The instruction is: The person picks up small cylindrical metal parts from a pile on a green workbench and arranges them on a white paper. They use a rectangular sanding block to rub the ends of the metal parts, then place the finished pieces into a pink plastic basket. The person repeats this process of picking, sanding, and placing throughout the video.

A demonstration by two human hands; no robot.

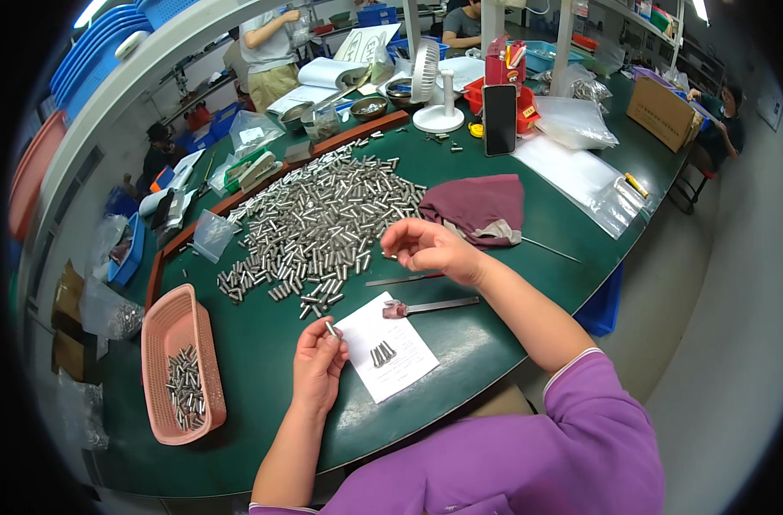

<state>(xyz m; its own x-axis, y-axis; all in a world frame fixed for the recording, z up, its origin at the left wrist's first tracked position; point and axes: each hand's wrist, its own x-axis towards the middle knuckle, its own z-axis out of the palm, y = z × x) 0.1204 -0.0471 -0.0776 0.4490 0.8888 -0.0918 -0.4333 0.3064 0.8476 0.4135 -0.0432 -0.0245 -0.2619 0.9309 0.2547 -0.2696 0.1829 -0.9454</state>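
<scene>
Near the white paper sheet [386, 354], your left hand [317, 365] pinches a short steel pin [330, 328]; loosen that grip and it rolls across the green bench [263, 343]; right hand [426, 247] curled, grip unclear

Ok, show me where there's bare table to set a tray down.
The widest bare green table lies between the pink basket and the left hand, running down to the near edge. A second patch sits beyond the maroon cloth, before the upright phone. It is crowded at the heap of metal pins and around the white paper.
</scene>
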